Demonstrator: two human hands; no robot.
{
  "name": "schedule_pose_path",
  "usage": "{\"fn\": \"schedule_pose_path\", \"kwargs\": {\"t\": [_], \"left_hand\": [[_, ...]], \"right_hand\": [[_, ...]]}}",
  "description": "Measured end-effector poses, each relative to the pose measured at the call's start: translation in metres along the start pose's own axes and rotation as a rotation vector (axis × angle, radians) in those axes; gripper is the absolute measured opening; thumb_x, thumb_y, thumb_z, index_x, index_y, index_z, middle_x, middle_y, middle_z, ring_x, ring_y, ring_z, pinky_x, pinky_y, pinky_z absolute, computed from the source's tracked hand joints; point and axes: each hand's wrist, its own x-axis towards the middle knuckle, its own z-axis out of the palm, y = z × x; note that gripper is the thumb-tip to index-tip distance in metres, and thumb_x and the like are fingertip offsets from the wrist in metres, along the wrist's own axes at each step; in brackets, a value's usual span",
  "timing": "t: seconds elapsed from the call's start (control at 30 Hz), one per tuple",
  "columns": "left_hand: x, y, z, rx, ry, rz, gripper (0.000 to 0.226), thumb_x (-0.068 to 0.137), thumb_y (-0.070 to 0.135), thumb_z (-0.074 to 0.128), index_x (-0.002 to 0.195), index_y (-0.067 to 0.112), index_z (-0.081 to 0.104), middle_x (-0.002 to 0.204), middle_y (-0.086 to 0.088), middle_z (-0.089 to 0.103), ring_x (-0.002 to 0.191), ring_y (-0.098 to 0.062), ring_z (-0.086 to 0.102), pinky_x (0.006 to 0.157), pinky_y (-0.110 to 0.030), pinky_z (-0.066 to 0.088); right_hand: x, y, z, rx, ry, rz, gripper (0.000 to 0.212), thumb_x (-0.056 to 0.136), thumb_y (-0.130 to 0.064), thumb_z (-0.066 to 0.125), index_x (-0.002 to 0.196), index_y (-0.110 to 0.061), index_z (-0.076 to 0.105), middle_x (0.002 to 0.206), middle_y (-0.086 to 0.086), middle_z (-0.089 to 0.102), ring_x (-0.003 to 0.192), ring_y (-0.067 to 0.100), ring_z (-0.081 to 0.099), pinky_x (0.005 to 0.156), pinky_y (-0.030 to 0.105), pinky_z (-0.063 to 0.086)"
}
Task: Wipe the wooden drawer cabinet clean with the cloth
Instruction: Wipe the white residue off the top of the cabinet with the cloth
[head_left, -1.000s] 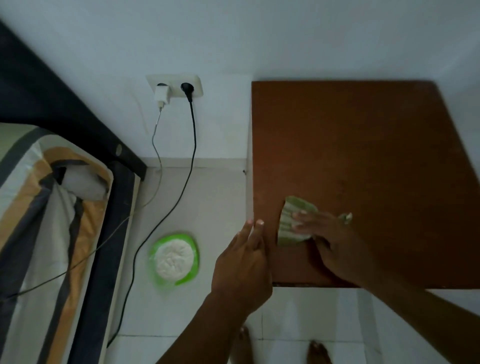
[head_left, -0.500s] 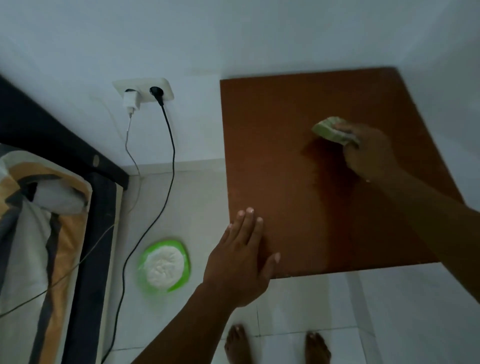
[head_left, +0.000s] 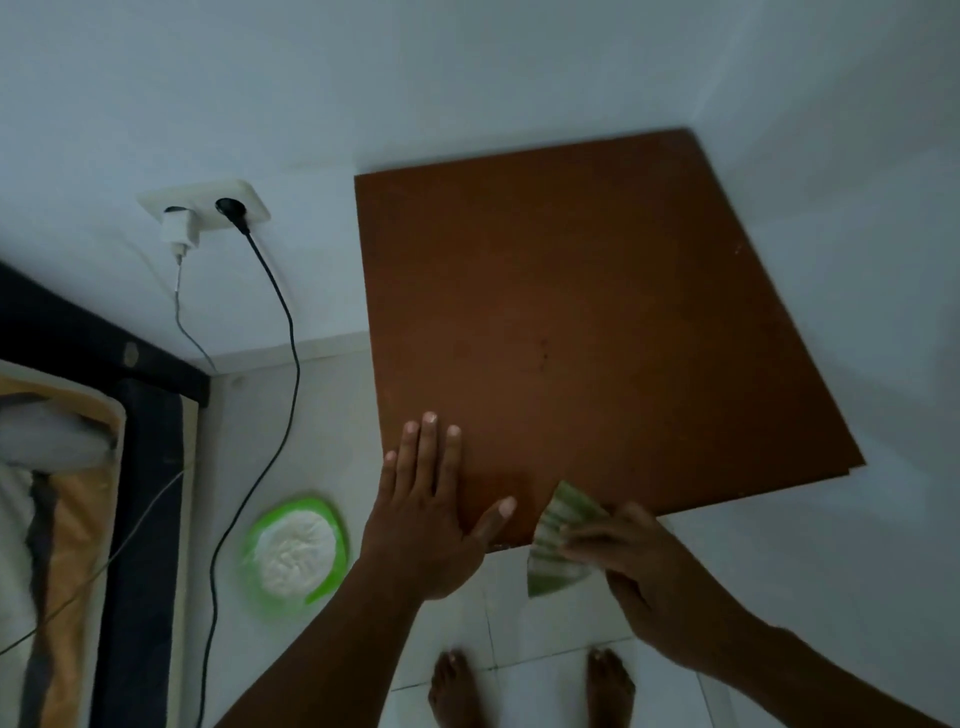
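Item: wooden drawer cabinet (head_left: 587, 332), seen from above only; brown top panel bare, set into a room corner against white walls. Drawers not visible.

Step in hand: wiping of the top, judged to be at the end of a stroke. The cloth (head_left: 558, 543), green and striped, was at the near edge of the top, partly hanging past it over the floor.

Right hand (head_left: 631, 558): fingers pinched on the cloth, bunching it.

Left hand (head_left: 423, 512): flat on the near left corner of the top, fingers spread, thumb out toward the cloth; apparently bracing.

Next move, as a judgement: carry the cloth back onto the panel for another pass, or down to the front and sides, none of which could be seen.

Surroundings: round green dish with white contents (head_left: 295, 556) on the tiled floor left of the cabinet; wall socket (head_left: 208, 205) with a white charger and a black cable (head_left: 280, 332) trailing down; bed (head_left: 62, 467) at far left; bare feet below.

Obstructions: none on the top; cable and dish lay near the cabinet's left side.
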Motion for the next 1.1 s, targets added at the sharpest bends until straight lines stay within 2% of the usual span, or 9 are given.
{"fn": "schedule_pose_path", "kwargs": {"t": [0.1,0.2,0.37,0.53,0.63,0.8,0.9,0.97,1.1], "left_hand": [[0.002,0.002,0.002,0.037,0.001,-0.024,0.101,0.079,0.088,0.004,0.150,0.022,-0.024,0.158,-0.005,-0.031,0.143,-0.021,-0.033,0.118,-0.042,-0.013],[0.003,0.004,0.001,0.051,-0.029,-0.041,0.101,0.080,0.087,0.008,0.147,0.022,-0.029,0.155,-0.005,-0.037,0.141,-0.020,-0.037,0.117,-0.042,-0.015],[0.003,0.007,0.003,0.059,0.008,-0.052,0.102,0.079,0.088,0.011,0.148,0.022,-0.026,0.158,-0.006,-0.031,0.143,-0.021,-0.033,0.118,-0.043,-0.011],[0.002,0.007,0.005,0.069,0.017,-0.053,0.104,0.079,0.087,0.012,0.151,0.020,-0.020,0.160,-0.007,-0.026,0.146,-0.023,-0.027,0.120,-0.047,-0.004],[0.002,0.007,0.003,0.065,0.019,-0.058,0.101,0.080,0.087,0.012,0.148,0.022,-0.026,0.158,-0.007,-0.030,0.144,-0.023,-0.030,0.121,-0.048,-0.003],[0.001,0.005,0.004,0.059,0.031,-0.032,0.101,0.081,0.086,0.013,0.149,0.023,-0.026,0.157,-0.005,-0.033,0.143,-0.020,-0.033,0.118,-0.044,-0.010],[0.001,0.004,0.006,0.066,0.053,-0.022,0.101,0.081,0.086,0.012,0.151,0.022,-0.021,0.158,-0.006,-0.030,0.144,-0.021,-0.030,0.119,-0.044,-0.008],[0.001,0.004,0.008,0.061,0.071,-0.014,0.101,0.081,0.086,0.013,0.152,0.021,-0.018,0.159,-0.006,-0.027,0.146,-0.022,-0.027,0.119,-0.046,-0.005],[0.001,0.001,0.010,0.069,0.074,-0.016,0.103,0.081,0.087,0.012,0.154,0.019,-0.013,0.161,-0.008,-0.021,0.147,-0.024,-0.022,0.120,-0.048,0.000]], "right_hand": [[0.020,0.010,-0.054,0.003,0.252,0.002,0.040,0.089,-0.010,0.055,0.125,-0.024,0.065,0.126,-0.011,0.061,0.108,-0.005,0.051,0.093,0.030,0.051],[0.065,0.067,-0.127,-0.198,0.556,0.147,0.035,0.090,-0.007,0.059,0.125,-0.007,0.066,0.127,0.008,0.064,0.115,0.021,0.058,0.101,0.035,0.045],[0.064,0.136,-0.107,-0.325,0.540,0.358,0.043,0.083,-0.004,0.050,0.122,-0.009,0.067,0.127,0.020,0.065,0.114,0.044,0.058,0.106,0.047,0.041],[0.011,0.042,-0.004,-0.114,0.449,0.149,0.058,0.075,0.015,0.052,0.120,-0.016,0.069,0.130,-0.001,0.062,0.108,0.019,0.051,0.088,0.031,0.040],[-0.020,0.000,0.046,0.084,0.283,0.079,0.049,0.086,0.000,0.046,0.124,-0.023,0.067,0.133,-0.017,0.056,0.105,0.012,0.049,0.090,0.027,0.048],[-0.032,-0.015,0.023,0.190,0.350,0.070,0.049,0.087,0.000,0.053,0.125,-0.029,0.063,0.129,-0.036,0.049,0.106,0.008,0.056,0.085,0.025,0.056],[-0.005,0.009,-0.032,0.078,0.578,0.152,0.052,0.087,0.009,0.060,0.126,-0.025,0.062,0.122,-0.016,0.058,0.097,0.014,0.064,0.079,0.023,0.057],[0.022,0.040,-0.061,-0.079,0.674,0.228,0.044,0.088,0.010,0.060,0.125,-0.014,0.065,0.121,-0.001,0.064,0.103,0.022,0.060,0.087,0.028,0.051],[0.039,0.066,-0.049,-0.190,0.567,0.371,0.042,0.084,0.013,0.056,0.117,-0.011,0.070,0.120,0.009,0.067,0.107,0.030,0.054,0.093,0.041,0.050]]}}
